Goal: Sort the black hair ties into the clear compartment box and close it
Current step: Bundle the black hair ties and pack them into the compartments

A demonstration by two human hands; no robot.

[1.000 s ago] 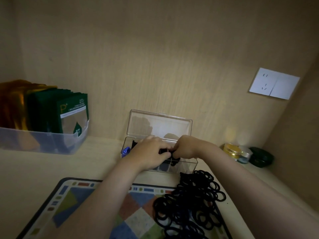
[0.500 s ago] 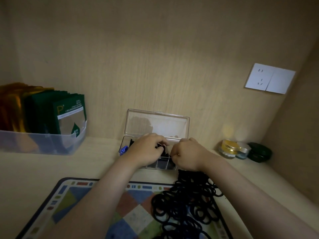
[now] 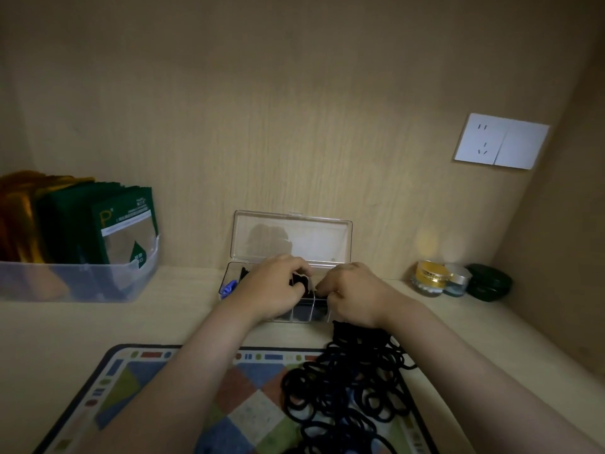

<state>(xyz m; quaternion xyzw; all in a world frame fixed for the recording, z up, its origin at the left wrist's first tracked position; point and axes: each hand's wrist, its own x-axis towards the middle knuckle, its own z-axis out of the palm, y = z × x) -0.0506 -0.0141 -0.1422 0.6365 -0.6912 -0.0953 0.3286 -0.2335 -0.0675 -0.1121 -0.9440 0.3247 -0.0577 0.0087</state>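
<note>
Black hair ties (image 3: 347, 391) heaped on the mat (image 3: 137, 381) are tangled: loops trailing under the right hand (image 3: 355, 294) may drag over the clear compartment box (image 3: 304, 314) wall and jam the lid (image 3: 291, 237). Left hand (image 3: 271, 290) fingers curl round a small bunch above a compartment. Right fingers curl over the box; what they pinch is hidden.

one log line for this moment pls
stage: filling clear box | left hand: pinches black ties over it | right hand: curled over box, grip unclear | lid: open | tie pile: mostly on mat
</note>
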